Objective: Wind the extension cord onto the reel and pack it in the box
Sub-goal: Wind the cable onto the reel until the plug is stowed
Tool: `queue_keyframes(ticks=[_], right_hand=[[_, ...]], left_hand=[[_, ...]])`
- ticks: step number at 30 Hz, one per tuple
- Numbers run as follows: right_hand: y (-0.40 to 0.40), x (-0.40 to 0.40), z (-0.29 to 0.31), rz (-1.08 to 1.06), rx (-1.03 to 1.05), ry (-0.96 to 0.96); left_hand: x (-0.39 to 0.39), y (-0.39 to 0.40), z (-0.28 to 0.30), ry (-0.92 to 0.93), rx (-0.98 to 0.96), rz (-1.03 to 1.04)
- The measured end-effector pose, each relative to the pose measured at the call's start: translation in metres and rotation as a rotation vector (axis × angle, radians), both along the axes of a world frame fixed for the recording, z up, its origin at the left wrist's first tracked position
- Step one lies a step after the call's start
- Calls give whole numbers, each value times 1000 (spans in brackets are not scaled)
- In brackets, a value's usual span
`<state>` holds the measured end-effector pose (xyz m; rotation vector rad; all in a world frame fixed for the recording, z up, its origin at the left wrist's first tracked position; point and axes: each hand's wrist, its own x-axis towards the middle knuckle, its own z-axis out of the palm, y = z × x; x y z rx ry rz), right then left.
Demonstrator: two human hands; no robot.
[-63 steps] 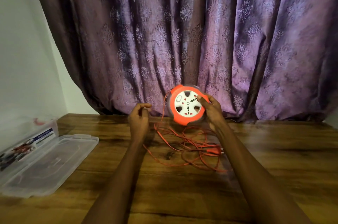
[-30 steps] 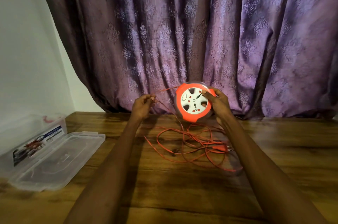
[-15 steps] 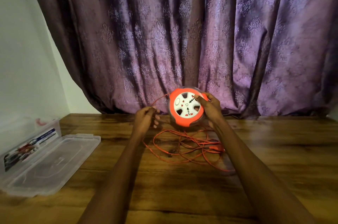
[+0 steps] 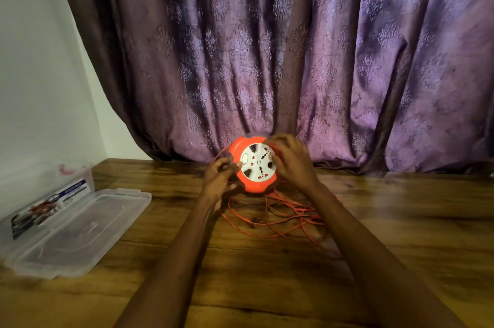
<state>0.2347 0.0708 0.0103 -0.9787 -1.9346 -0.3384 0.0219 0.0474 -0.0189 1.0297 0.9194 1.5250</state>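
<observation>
An orange reel (image 4: pixel 255 185) with a white socket face is held upright above the wooden table (image 4: pixel 401 234), its face turned toward me. My right hand (image 4: pixel 292 164) grips its right rim, the fingers over the top edge. My left hand (image 4: pixel 219 179) is against the reel's left side, pinching the thin orange cord (image 4: pixel 270 223) where it runs onto the reel. The remaining cord lies in loose tangled loops on the table below the reel and between my forearms. A clear plastic box (image 4: pixel 48 188) stands open at the left, its lid (image 4: pixel 80 234) flat on the table.
A purple patterned curtain (image 4: pixel 294 60) hangs along the back of the table. A white wall (image 4: pixel 40 73) stands at the left behind the box. A printed label shows on the box's front wall.
My left hand has moved right, from apart from the reel to touching its left side with the cord. My right hand has shifted up over the reel's top rim. The reel has turned a little.
</observation>
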Motion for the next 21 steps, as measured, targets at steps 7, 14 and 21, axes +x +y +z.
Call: queue_keyframes(ticks=[7, 14, 21], right_hand=[[-8, -7, 10, -135, 112, -668], [-15, -15, 19, -138, 213, -897], [-28, -42, 29, -465, -102, -365]], left_hand=[[-7, -3, 2, -47, 42, 48], [-1, 1, -1, -14, 51, 68], [24, -5, -1, -105, 117, 87]])
